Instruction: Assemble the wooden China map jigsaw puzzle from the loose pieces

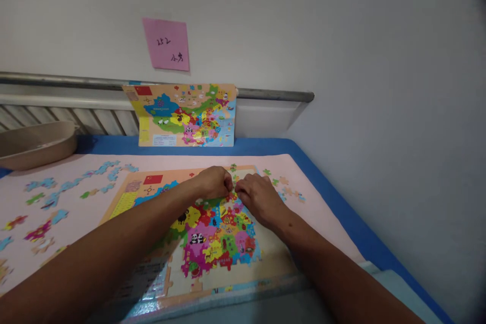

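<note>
Single head-worn cam, looking forward and down across a pink-covered table [311,197] toward a white wall [341,35]. Close range: both forearms enter from the bottom edge, colourful map jigsaw board [212,243] centre-low in frame. Wall fills the upper half. No second view, so no shared area.

Colourful map puzzle [212,243], flat, part-assembled
</note>
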The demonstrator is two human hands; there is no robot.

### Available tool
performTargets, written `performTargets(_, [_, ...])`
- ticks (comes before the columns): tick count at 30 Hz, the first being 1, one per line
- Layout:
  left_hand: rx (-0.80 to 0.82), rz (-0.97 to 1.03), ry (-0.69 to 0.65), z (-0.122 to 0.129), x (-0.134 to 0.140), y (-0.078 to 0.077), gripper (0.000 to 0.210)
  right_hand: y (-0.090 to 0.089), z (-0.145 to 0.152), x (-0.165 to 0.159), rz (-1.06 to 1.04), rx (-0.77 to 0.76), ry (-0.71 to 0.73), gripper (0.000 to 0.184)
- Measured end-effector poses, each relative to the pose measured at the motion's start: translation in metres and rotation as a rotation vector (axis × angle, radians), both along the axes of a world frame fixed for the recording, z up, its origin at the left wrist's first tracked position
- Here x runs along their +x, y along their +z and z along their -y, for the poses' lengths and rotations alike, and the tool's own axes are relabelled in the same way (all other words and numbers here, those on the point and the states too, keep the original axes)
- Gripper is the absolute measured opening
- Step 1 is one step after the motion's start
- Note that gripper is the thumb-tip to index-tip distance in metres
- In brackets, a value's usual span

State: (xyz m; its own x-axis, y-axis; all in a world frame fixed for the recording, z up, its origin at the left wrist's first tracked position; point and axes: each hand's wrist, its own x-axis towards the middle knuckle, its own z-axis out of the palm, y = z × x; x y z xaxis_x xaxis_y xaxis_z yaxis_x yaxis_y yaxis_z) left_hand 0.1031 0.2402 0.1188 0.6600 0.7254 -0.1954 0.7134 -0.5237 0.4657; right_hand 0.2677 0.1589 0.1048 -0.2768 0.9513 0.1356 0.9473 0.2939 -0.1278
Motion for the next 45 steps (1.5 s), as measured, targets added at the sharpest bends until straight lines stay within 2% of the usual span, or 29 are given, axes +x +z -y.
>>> performTargets(8, [0.064, -0.057, -0.022, 0.004, 0.002, 0.004, 0.020, 0.003, 0.003, -0.002, 0.025, -0.002, 0.024, 0.020])
performTargets(11, [0.069, -0.062, -0.030, 0.005, 0.001, 0.004, 0.019, 0.005, 0.003, -0.003, 0.022, -0.014, 0.037, 0.016])
performTargets(23, [0.077, -0.004, -0.098, 0.000, -0.008, -0.006, 0.021, 0.004, 0.003, -0.004, 0.051, 0.006, 0.066, 0.012])
performTargets(30, [0.123, -0.010, -0.084, 0.005, -0.010, -0.008, 0.021, 0.005, 0.006, -0.003, 0.075, 0.066, 0.158, 0.010])
performTargets(42, [0.127, -0.039, -0.068, 0.010, -0.011, -0.004, 0.021, 0.004, 0.007, 0.003, 0.030, 0.042, 0.283, 0.005])
performTargets(45, [0.132, -0.023, -0.059, 0.009, -0.011, 0.003, 0.021, 0.003, 0.007, 0.004, -0.021, 0.060, 0.285, 0.003])
